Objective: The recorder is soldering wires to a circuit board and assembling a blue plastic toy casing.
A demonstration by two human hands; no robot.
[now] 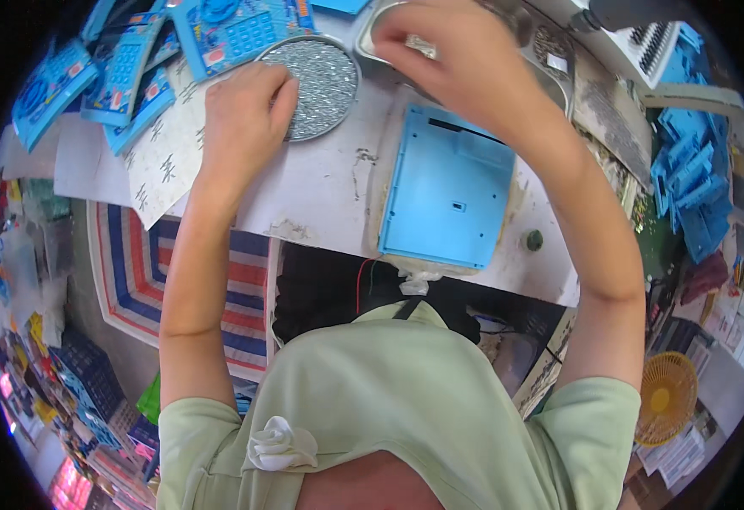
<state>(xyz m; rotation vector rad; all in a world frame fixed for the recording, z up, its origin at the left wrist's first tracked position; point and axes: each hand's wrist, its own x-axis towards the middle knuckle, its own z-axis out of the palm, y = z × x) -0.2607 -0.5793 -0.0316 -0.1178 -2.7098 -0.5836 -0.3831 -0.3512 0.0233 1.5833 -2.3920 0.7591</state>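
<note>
My left hand (248, 110) rests at the left rim of a round tin (356, 93) filled with small silver metal pieces (316, 85), like screws or pins. Its fingers are curled closed, and what they may hold is hidden. Above a metal tray (365, 41) at the far side, my right hand (448, 47) has its thumb and fingers bent together; anything between them is too small to make out. A light-blue rectangular plastic shell (440, 200) lies on the table below my right forearm, with a small slot and several holes in it.
Blue plastic housings with printed panels (240, 34) pile up at the far left. More blue parts (690, 170) are heaped at the right. A small dark green round piece (533, 240) sits near the table's front edge. A yellow basket (667, 398) stands lower right.
</note>
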